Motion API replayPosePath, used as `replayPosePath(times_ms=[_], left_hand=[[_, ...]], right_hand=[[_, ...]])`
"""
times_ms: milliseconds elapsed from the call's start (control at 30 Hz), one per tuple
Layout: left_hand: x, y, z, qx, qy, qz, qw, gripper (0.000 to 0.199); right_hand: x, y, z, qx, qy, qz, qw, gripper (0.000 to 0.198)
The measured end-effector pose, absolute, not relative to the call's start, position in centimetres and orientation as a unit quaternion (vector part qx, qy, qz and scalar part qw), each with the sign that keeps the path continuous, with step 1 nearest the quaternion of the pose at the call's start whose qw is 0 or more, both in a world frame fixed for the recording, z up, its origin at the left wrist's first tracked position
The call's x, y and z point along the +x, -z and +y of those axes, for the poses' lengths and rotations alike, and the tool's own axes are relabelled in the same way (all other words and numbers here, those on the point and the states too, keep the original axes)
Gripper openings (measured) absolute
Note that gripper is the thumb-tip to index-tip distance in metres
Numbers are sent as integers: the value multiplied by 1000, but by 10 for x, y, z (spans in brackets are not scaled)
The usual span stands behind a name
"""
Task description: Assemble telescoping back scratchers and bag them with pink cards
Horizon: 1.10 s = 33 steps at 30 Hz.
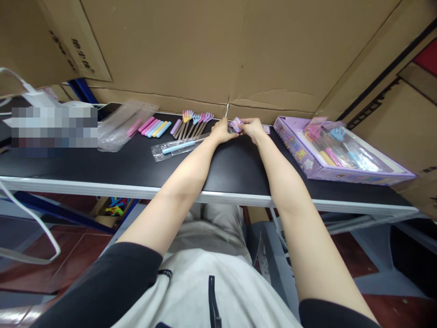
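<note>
Pinched between the fingers of the right hand [253,129] is a small purple card [236,124], up near the table's [235,175] far edge. Close against it sits the left hand [220,132], fingers bent; from where I stand I can't tell whether they grip anything. A clear bag [157,154] with a light blue handle [178,147] inside lies flat, running towards the left wrist. Beyond it, claws [196,119] lie bunched together, with a row of coloured handles [155,128] to their left, then loose bags [114,132]. Over on the right, a purple box [293,145] holds bagged claws, 1 of them blue.
</note>
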State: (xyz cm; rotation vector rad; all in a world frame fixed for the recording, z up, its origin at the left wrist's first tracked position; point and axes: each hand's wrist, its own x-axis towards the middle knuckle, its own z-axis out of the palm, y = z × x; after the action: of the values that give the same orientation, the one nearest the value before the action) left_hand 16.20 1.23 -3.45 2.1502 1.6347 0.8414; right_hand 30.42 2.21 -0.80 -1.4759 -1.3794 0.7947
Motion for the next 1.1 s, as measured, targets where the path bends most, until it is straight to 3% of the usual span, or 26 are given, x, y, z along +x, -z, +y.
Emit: replayPosePath(times_ms=[200, 333, 600, 933, 1100], left_hand=[[161, 37, 16, 756, -306, 557, 158, 63], [160, 39, 20, 754, -321, 550, 163, 59], [159, 39, 20, 756, -317, 547, 169, 58], [160, 39, 20, 749, -322, 555, 166, 58], [161, 36, 17, 747, -320, 557, 169, 58]], right_hand=[[302, 6, 18, -594, -335, -564, 466, 20], [303, 2, 15, -610, -371, -539, 446, 30], [298, -1, 11, -622, -328, -535, 468, 29], [295, 0, 9, -617, -392, -522, 439, 33], [298, 2, 13, -619, -358, -549, 433, 32]])
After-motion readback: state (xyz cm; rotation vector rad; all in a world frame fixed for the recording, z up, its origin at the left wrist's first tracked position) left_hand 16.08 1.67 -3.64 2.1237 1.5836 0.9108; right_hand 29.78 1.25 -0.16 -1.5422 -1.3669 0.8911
